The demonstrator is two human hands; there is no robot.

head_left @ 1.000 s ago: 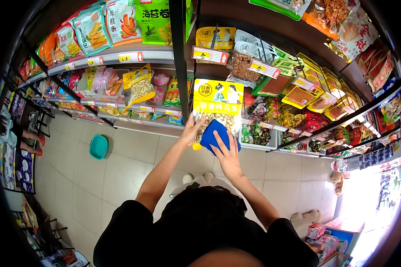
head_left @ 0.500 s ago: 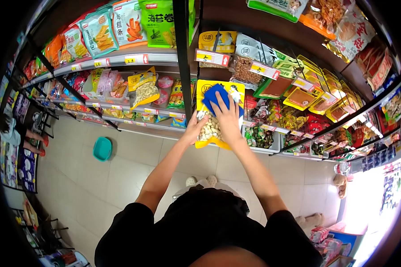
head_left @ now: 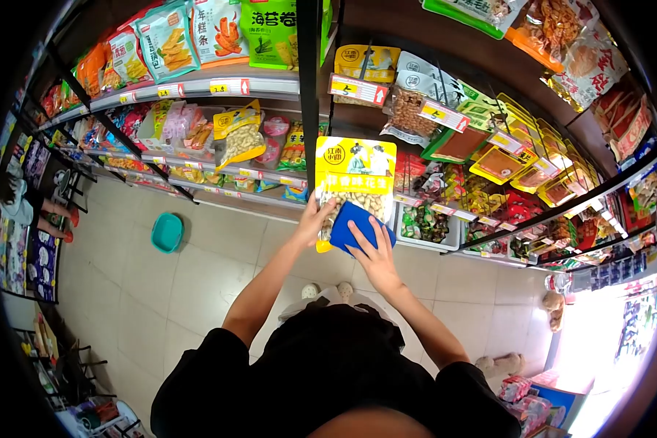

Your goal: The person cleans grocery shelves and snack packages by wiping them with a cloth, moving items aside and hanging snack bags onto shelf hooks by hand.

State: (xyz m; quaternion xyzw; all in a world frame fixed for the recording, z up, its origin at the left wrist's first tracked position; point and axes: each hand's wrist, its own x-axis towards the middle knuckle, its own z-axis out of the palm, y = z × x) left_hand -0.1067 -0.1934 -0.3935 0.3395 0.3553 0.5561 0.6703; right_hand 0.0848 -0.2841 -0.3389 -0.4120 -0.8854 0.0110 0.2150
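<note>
A yellow and clear bag of peanuts (head_left: 356,166) is held up in front of the shelves, its printed face toward me. My left hand (head_left: 315,221) grips the bag's left edge, thumb on the front. Against the lower front of the bag lies a folded blue cloth (head_left: 347,223). My right hand (head_left: 373,252) presses on this cloth with its fingers spread over it; the cloth covers the bag's lower right part. A similar bag of peanuts (head_left: 239,136) stands on the shelf to the left.
Snack packets hang on hooks at the right, behind price tags (head_left: 445,115). A black shelf post (head_left: 308,80) rises just behind the bag. On the tiled floor at the left sits a teal basin (head_left: 167,232). Another person (head_left: 33,208) is at the far left.
My right hand has slid the blue cloth down from the top of the bag to its lower part, uncovering the printed label. My left hand still holds the left edge.
</note>
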